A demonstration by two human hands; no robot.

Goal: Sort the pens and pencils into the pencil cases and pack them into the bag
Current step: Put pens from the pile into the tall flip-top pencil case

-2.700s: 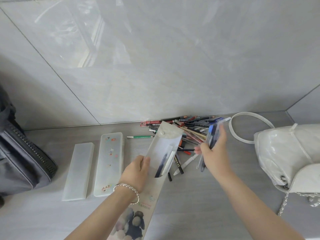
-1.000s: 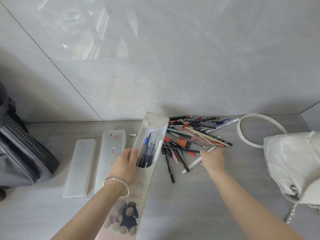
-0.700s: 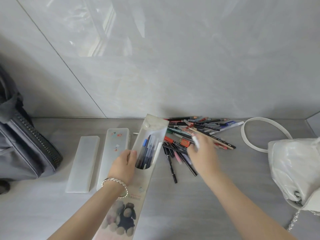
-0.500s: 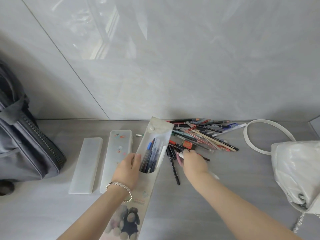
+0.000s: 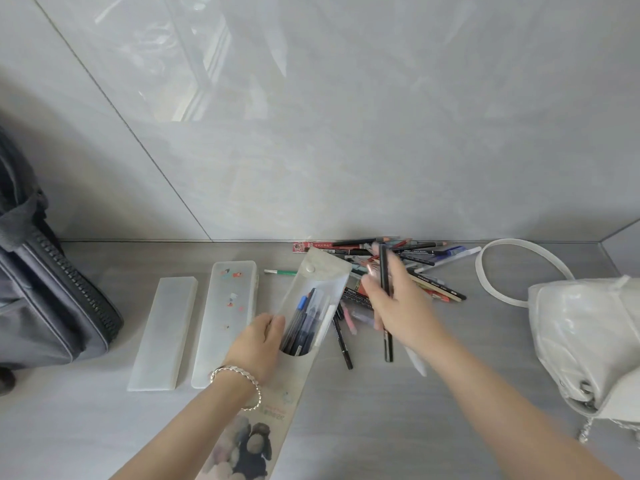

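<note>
Pen-sorting, pouch half loaded.
Black pen point(image 5: 383, 271) pinched in right hand point(image 5: 398, 306), held over pile point(image 5: 426, 268) for loading; left hand point(image 5: 258, 344) grips pouch point(image 5: 294, 386), steadying its mouth; frosted cases point(image 5: 227, 317) at 9 o'clock, white bag point(image 5: 585, 334) at 3 o'clock.

The right hand point(image 5: 398, 306) is smeared by motion, its fingertips indistinct around the black pen point(image 5: 385, 282) it grips; behind that hand much of the pen pile point(image 5: 440, 291) is covered, and the lettering on the barrels is too small to read; a white pen point(image 5: 417, 363) shows only in part from under the right wrist; the left hand point(image 5: 258, 344) holds the pouch point(image 5: 313, 282), and how its fingers lie beneath it cannot be seen; the pens inside point(image 5: 304, 323) lose their lower ends in the pouch's opaque part, whose bottom the lower edge cuts off, as it does both forearms; far left of the left hand a grey backpack point(image 5: 52, 306) is cropped; right of the right hand the white bag point(image 5: 588, 341) is cropped too.
</note>
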